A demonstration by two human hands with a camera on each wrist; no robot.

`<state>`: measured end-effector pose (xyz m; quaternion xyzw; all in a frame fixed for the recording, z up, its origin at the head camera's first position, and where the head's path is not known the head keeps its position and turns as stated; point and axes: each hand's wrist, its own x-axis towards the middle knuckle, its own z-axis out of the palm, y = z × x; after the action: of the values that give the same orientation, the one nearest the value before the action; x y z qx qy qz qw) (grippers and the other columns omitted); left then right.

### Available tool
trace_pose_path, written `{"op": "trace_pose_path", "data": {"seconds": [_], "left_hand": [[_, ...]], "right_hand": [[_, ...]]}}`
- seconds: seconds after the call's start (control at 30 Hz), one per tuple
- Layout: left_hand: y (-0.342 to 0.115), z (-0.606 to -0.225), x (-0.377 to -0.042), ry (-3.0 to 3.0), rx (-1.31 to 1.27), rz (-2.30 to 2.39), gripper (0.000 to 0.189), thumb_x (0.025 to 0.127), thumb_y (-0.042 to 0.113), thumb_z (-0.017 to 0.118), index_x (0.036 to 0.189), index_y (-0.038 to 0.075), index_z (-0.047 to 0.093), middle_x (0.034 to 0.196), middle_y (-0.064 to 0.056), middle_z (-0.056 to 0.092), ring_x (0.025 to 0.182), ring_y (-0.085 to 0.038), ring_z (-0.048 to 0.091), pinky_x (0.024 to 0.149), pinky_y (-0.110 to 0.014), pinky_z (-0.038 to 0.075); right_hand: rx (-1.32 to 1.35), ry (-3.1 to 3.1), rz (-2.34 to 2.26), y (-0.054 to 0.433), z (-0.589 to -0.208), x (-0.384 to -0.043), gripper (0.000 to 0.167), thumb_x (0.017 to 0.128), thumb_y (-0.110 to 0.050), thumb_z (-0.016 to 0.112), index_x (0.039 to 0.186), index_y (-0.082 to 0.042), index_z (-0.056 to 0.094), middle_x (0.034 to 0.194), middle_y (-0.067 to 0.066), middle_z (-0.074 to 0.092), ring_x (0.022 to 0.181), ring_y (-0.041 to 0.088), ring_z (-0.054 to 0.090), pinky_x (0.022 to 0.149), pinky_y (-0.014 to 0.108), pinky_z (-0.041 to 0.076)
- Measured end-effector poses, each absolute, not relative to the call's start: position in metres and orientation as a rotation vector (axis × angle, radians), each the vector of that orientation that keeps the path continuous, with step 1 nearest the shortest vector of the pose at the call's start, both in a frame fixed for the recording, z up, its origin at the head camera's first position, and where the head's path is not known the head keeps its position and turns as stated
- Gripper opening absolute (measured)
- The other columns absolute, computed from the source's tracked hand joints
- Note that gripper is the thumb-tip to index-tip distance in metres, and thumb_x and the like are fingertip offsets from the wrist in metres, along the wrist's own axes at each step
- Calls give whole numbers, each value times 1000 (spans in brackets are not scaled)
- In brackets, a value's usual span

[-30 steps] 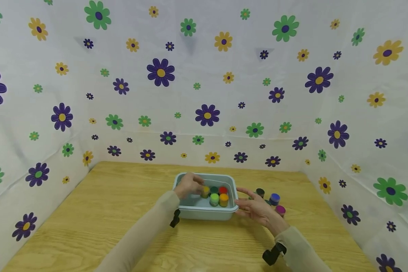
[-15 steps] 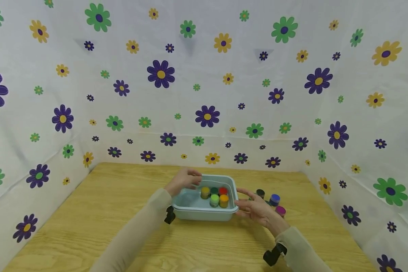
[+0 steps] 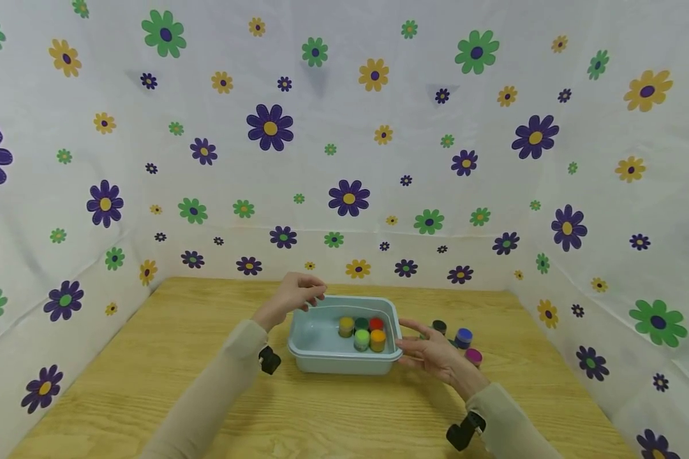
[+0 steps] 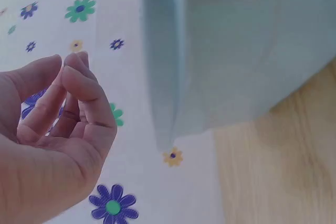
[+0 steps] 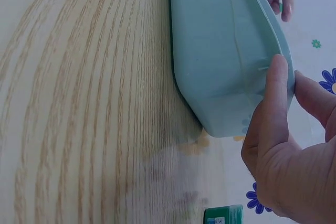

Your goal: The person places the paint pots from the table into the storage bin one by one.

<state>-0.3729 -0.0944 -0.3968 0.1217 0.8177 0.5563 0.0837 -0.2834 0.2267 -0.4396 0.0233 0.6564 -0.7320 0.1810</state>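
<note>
A pale blue plastic bin (image 3: 333, 364) stands on the table, holding several small paint jars: ochre (image 3: 346, 327), dark green (image 3: 361, 324), red (image 3: 376, 324), light green (image 3: 362, 340) and orange (image 3: 377, 341). My left hand (image 3: 293, 298) is raised over the bin's back left corner. Its fingers curl loosely, and the left wrist view shows nothing between thumb and fingertips. At the bin's right end, my right hand (image 3: 439, 360) rests fairly straight fingers (image 5: 277, 85) against the rim, as the right wrist view shows.
Right of the bin, beyond my right hand, stand more paint jars: black (image 3: 439, 327), blue (image 3: 463, 338) and magenta (image 3: 473, 356). A green jar (image 5: 224, 215) shows in the right wrist view. Flower-printed sheeting (image 3: 350, 159) encloses the wooden table (image 3: 321, 414) at the back and sides.
My left hand has come up out of the bin and moved left, away from the ochre jar, which stays inside. My right hand keeps its place at the bin's end.
</note>
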Motion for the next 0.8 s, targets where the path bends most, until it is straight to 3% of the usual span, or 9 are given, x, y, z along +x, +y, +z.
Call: {"op": "trace_pose_path", "data": {"seconds": [0.2,0.33,0.5,0.67,0.8], "left_hand": [[-109,-393,-367,2461,388,1688,24,97,24,64,111,7,70,98,-12,71,81,-22,62,62,-25,51],[-115,-394,-358,2488,346,1692,23,97,23,63,110,5,71,105,-17,69,88,-27,60,63,-26,51],[-120,-402,-349,2493,275,1684,26,96,21,64,114,3,70,109,-15,68,90,-22,57,68,-29,52],[-126,-412,-343,2497,218,1720,26,96,20,64,115,3,69,112,-17,67,88,-20,57,69,-30,53],[-133,-420,-337,2559,183,1718,33,94,20,66,123,4,64,118,-16,64,99,-26,58,74,-34,56]], "right_hand": [[61,1860,-2071,230,-440,-282,69,93,-9,67,152,-7,32,140,28,48,109,27,66,95,42,54],[63,1876,-2067,234,-440,-282,63,92,-11,68,148,-2,39,134,23,57,106,25,68,100,45,49],[22,1893,-2078,241,-440,-285,57,94,-10,65,144,6,42,125,15,66,104,21,69,103,47,46],[-41,1969,-2056,250,-439,-288,55,96,-11,63,142,9,42,129,14,62,104,15,66,100,40,52],[-65,2014,-2073,258,-437,-289,50,95,-12,64,139,7,48,123,8,64,104,13,65,97,34,54]]}}
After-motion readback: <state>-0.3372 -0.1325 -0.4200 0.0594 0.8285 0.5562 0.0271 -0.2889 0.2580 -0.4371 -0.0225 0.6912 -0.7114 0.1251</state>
